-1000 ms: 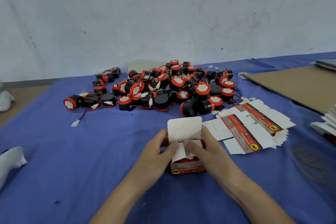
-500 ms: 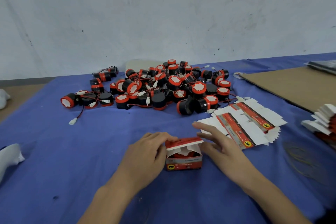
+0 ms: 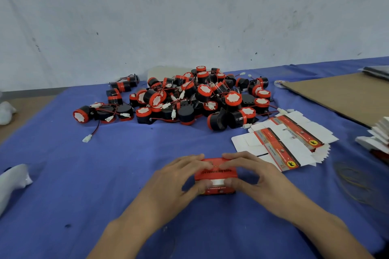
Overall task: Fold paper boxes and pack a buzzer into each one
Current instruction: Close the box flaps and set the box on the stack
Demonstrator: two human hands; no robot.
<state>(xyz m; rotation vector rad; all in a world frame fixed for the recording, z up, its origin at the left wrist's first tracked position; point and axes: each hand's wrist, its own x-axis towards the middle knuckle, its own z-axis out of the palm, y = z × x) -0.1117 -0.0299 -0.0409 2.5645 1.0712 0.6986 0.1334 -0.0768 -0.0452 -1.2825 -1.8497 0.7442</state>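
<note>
The box [image 3: 215,176], gripped by left hand [image 3: 179,176] and right hand [image 3: 257,175] fingers [image 3: 232,156], is being closed; a blank [image 3: 280,147] seems needed next.

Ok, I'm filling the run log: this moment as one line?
left hand: grips red paper box | right hand: grips same box | lid: down | loose buzzers: piled behind | flat box blanks: right

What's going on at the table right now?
A person grips a small red paper box between the left hand and right hand, fingers on its top and thumbs at its front, on the blue cloth. Its lid looks folded down. Behind it lies a heap of loose buzzers, and flat box blanks lie to the right.
</note>
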